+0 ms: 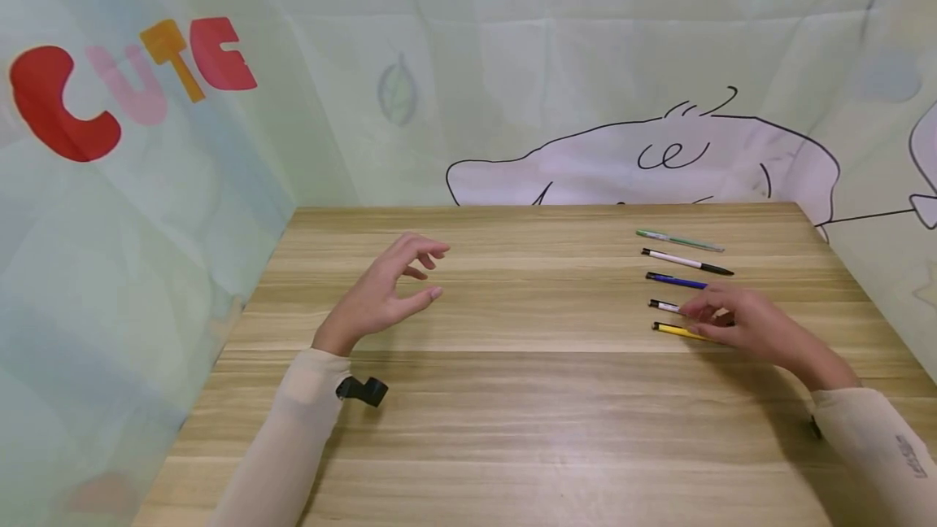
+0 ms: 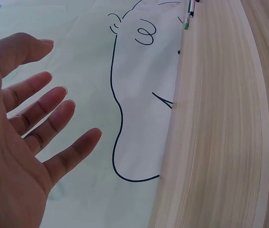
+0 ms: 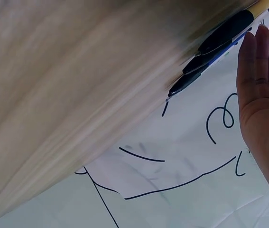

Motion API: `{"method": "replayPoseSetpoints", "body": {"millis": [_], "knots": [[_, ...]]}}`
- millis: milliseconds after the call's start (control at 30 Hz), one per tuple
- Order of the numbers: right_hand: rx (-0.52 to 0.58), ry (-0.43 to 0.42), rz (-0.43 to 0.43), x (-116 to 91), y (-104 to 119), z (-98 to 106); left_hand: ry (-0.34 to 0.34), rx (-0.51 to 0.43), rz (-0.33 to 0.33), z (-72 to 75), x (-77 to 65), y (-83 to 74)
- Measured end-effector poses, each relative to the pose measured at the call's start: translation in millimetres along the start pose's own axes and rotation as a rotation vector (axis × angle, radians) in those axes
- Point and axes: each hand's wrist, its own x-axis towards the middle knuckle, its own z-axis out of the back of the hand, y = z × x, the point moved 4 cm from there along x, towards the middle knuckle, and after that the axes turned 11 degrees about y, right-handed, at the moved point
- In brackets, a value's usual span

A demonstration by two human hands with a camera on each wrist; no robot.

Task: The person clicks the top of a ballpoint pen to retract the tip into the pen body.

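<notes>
Several pens lie in a column at the table's right side. Farthest is a green-and-clear pen (image 1: 679, 240), followed by a white pen with a black end (image 1: 688, 261) and a blue pen (image 1: 675, 280). My right hand (image 1: 747, 324) hovers low over a second white pen (image 1: 664, 306) and a yellow pen (image 1: 677, 331), hiding their right parts. Its fingertips are right at the second white pen, the thumb over the yellow one. The right wrist view shows this hand's fingers (image 3: 262, 61) extended beside black pen grips (image 3: 227, 31). My left hand (image 1: 384, 287) floats above the table's left half, fingers spread and holding nothing.
The wooden table (image 1: 512, 397) reaches back to a pale cloth backdrop (image 1: 351, 128) with a line-drawn figure and coloured letters. More cloth hangs along the left and right sides. A black wrist device (image 1: 363, 390) sits at the left sleeve.
</notes>
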Motion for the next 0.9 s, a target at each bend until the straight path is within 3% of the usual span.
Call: {"method": "replayPoseSetpoints", "body": {"millis": [200,467,633,900], "knots": [[0.027,-0.015,0.018,-4,1,-3,0.0,0.002,0.001,-0.3,0.4,-1.1],[0.015,-0.044,0.135,-5,-1,-7,0.006,0.007,0.011,0.4,0.7,-3.1],[0.008,-0.026,0.142,-5,-4,-10,0.01,0.007,0.009,-0.2,2.3,-2.3],[0.009,0.031,0.082,-5,-5,-11,0.014,-0.002,-0.006,-0.8,3.6,-3.6]]}}
